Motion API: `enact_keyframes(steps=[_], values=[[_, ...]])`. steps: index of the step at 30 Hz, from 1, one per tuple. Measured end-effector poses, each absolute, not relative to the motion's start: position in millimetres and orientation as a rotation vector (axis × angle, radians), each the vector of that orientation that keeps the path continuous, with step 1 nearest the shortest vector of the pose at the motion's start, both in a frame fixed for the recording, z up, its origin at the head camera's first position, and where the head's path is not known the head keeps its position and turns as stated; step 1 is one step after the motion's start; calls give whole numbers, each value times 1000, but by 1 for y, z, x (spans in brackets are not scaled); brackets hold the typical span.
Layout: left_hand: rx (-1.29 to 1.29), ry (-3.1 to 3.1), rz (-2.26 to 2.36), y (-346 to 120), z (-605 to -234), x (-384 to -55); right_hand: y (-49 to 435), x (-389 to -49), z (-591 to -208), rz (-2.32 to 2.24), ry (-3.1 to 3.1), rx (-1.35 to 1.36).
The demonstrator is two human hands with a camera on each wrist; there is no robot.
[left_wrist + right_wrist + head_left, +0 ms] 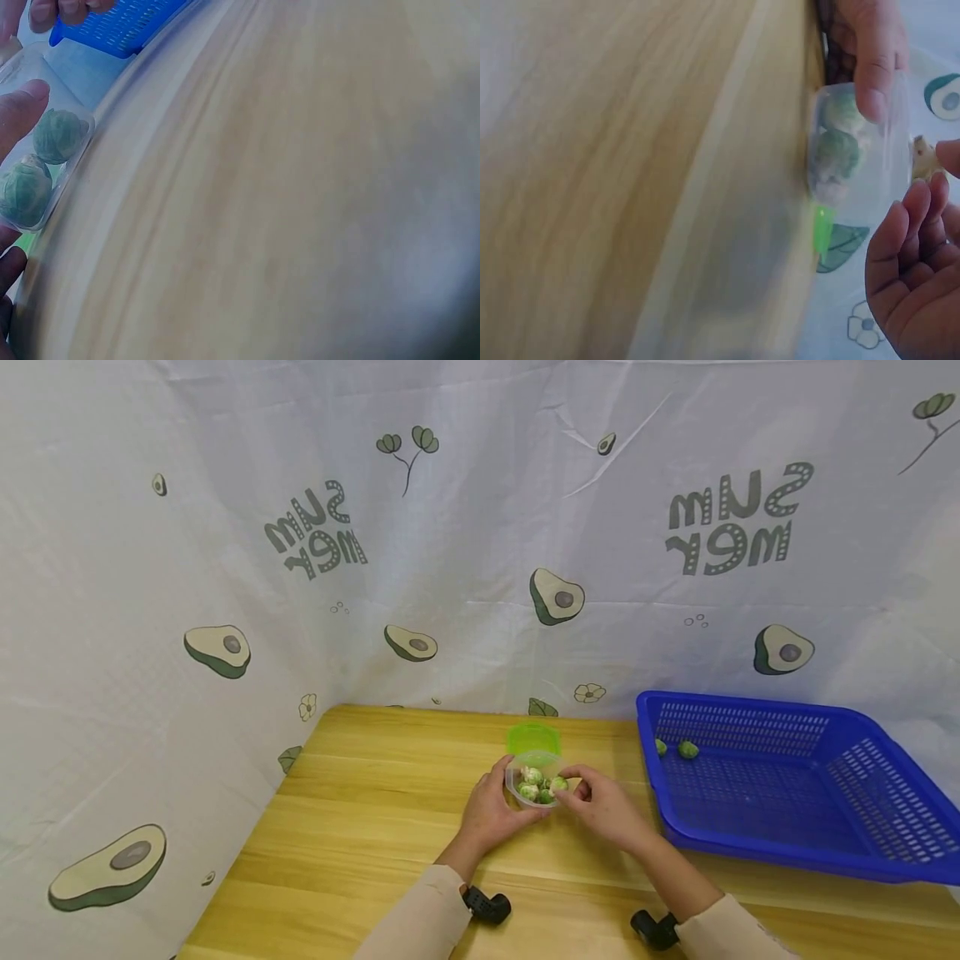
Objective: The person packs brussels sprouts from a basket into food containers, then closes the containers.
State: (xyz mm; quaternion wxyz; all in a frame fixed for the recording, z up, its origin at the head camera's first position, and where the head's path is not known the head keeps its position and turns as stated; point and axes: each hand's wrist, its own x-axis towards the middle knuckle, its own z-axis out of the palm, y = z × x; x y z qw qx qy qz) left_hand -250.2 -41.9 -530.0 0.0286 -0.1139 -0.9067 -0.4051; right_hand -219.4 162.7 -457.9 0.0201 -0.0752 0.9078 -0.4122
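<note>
A: What do our fingers have?

B: With our right hand (603, 810) we pinch one Brussels sprout (924, 159) between thumb and fingertips, right at the mouth of the clear plastic tub (881, 176). The other fingers bend in close beside the pinch. We curl our left hand (488, 810) around the tub, thumb on the near side, fingers on the far left.

A: So which step are we on?

B: We judge it a filling step: this sprout looks due to join the tub sprouts (529, 792) below it. From one moment alone, we can't rule out that it is coming out.

A: If we're filling, what does the next move call for?

B: Lowering the pinch inside the rim and parting the fingertips, with our left hand keeping the tub steady.

A: And our pose?

B: Our forearms reach forward and converge on the tub, the left from lower left, the right from lower right.

A: Farther out?

B: The lime-green lid (534, 739) lies just behind the tub on the wooden table (360, 785). To our right, the blue plastic basket (765, 849) has two more sprouts (687, 749) near its left wall; we'd guess they come later.
</note>
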Motion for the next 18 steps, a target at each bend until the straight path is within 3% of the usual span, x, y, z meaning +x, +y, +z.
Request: enact_keyframes(steps=[18], values=[[-365, -2785, -1221, -42, -527, -250, 141, -226, -458, -995, 2894, -208]])
